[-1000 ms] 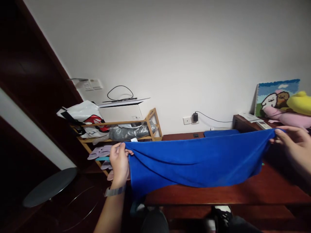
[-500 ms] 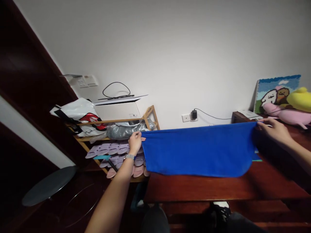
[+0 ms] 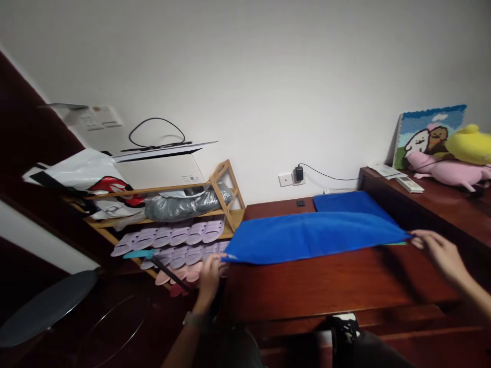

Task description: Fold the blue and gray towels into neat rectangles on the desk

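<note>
A blue cloth (image 3: 307, 236) is stretched between my two hands above the reddish-brown wooden table (image 3: 307, 286). My left hand (image 3: 210, 273) pinches its near left corner, at the table's left edge. At the right, my right hand (image 3: 437, 250) is closed on the other corner. The cloth billows away from me, its far part raised or lying over the table; I cannot tell how much of it touches. Behind it, a flat blue piece (image 3: 345, 202) lies at the back of the table, partly hidden by the cloth.
On the left stands a wooden rack (image 3: 230, 204) with several lilac and pink slippers (image 3: 178, 236) and a white box (image 3: 161, 171) on top. A stool (image 3: 49, 306) is at lower left. Soft toys (image 3: 448, 168) and a remote (image 3: 409, 184) rest on the right cabinet.
Both hands have come down and nearer to me, still gripping the cloth. It hung upright before and now slants back over the table, uncovering the flat blue piece. The view has shifted slightly.
</note>
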The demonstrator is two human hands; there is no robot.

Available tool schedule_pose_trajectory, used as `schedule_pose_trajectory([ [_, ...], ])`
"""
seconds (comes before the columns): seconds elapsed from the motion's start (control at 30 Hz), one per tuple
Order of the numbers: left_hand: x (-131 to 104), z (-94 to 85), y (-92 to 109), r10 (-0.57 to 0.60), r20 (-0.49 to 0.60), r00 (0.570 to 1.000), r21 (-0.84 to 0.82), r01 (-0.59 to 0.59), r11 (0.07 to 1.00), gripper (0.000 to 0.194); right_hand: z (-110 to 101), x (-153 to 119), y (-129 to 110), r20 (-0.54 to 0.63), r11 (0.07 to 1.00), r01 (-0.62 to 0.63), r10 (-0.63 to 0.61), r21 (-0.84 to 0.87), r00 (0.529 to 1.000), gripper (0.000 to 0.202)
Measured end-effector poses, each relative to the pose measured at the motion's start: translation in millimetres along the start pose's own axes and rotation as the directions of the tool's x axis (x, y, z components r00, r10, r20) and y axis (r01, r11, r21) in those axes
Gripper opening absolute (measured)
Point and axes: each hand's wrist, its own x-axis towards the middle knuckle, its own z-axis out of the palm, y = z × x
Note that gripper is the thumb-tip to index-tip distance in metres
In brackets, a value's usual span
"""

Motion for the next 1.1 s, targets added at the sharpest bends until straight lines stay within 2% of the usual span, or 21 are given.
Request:
schedule_pose_trajectory([
  [0.07,-26,5.4,-27,-0.025,0.097,0.995,0.098,0.016,0.995,0.027,1,-19,47,0.037,0.988,-0.09,0.095,-0.123,0.995,0.032],
  [0.13,-43,4.9,-44,-0.029,0.153,0.988,0.181,0.001,0.983,0.025,2,-32,83,0.049,0.96,-0.14,0.156,-0.242,0.987,0.033],
  [0.23,-52,-5.8,-54,-0.037,0.204,0.978,0.268,-0.019,0.963,0.029,-6,-41,109,0.045,0.926,-0.172,0.198,-0.335,0.979,0.033],
  [0.33,-55,-21.8,-55,-0.042,0.238,0.97,0.322,-0.038,0.946,0.033,-21,-44,111,0.019,0.908,-0.184,0.207,-0.377,0.978,0.026],
  [0.47,-67,-39.0,-61,-0.02,0.253,0.967,0.367,-0.077,0.927,0.032,-36,-50,106,0.076,0.908,-0.124,0.168,-0.401,0.983,0.019],
  [0.63,-88,-51.2,-75,0.039,0.256,0.966,0.361,-0.133,0.923,0.029,-47,-68,109,0.108,0.917,-0.126,0.179,-0.379,0.978,0.02],
  [0.77,-104,-62.0,-87,0.067,0.305,0.95,0.399,-0.191,0.897,0.024,-58,-82,120,0.149,0.924,-0.115,0.18,-0.365,0.972,0.018],
  [0.9,-106,-71.1,-95,0.121,0.339,0.933,0.436,-0.269,0.859,0.027,-61,-84,122,0.169,0.913,-0.046,0.125,-0.406,0.978,0.016],
  [1.0,-85,-55.8,-88,0.17,0.346,0.923,0.44,-0.319,0.839,0.032,-37,-69,109,0.208,0.888,0.117,-0.025,-0.445,0.978,0.019],
  [1.1,-45,-8.7,-71,0.231,0.412,0.881,0.434,-0.413,0.801,0.034,19,-45,92,0.367,0.819,0.331,-0.161,-0.468,0.916,0.037],
])
